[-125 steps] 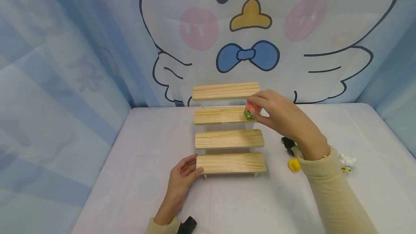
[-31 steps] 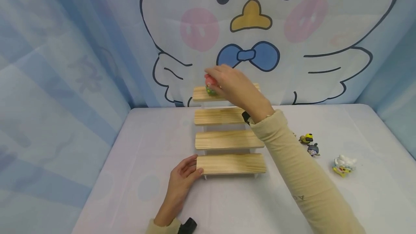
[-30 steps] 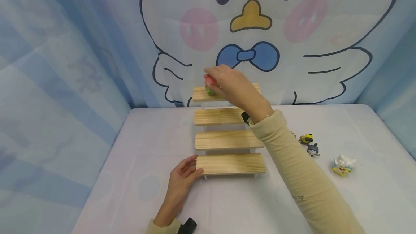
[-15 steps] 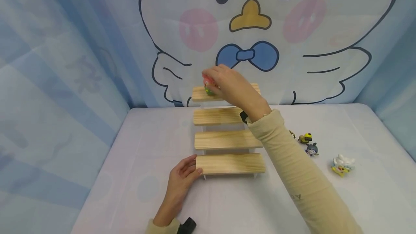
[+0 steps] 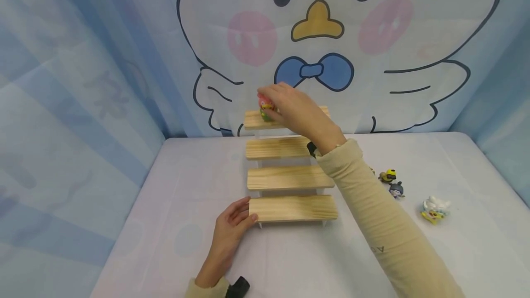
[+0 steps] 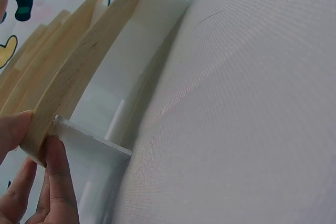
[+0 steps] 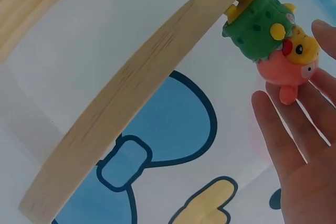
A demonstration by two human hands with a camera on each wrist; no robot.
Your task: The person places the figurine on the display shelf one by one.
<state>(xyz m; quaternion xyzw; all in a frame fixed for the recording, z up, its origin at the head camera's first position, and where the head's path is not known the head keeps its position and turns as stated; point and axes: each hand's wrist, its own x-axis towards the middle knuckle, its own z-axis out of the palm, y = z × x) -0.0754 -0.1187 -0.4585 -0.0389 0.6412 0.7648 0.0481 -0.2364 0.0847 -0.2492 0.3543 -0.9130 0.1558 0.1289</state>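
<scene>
A four-tier display stand (image 5: 293, 209) of pale wooden planks on clear supports stands mid-table in the head view. My left hand (image 5: 230, 236) grips the left end of its lowest plank; thumb and fingertips pinch the wood in the left wrist view. On the top plank (image 5: 250, 120), toward its left end, a small toy figurine (image 7: 262, 35) stands upright, with a pink head, green body and yellow feet. My right hand (image 5: 300, 110) holds its head loosely between thumb and fingers. In the right wrist view the fingers look fairly straight, and thumb contact is hard to judge.
Right of the stand lie a yellow-and-black figurine (image 5: 388, 176), a grey-haired figurine (image 5: 396, 190) and a white-and-yellow figurine (image 5: 434, 209). My right sleeve (image 5: 385, 215) hides part of that area. A printed cartoon curtain (image 5: 319, 17) hangs behind the table.
Since the oldest frame, my right hand has moved up and left with the figurine, from the second-highest plank to the top one. Lately the figurine has turned slightly. My left hand has stayed put.
</scene>
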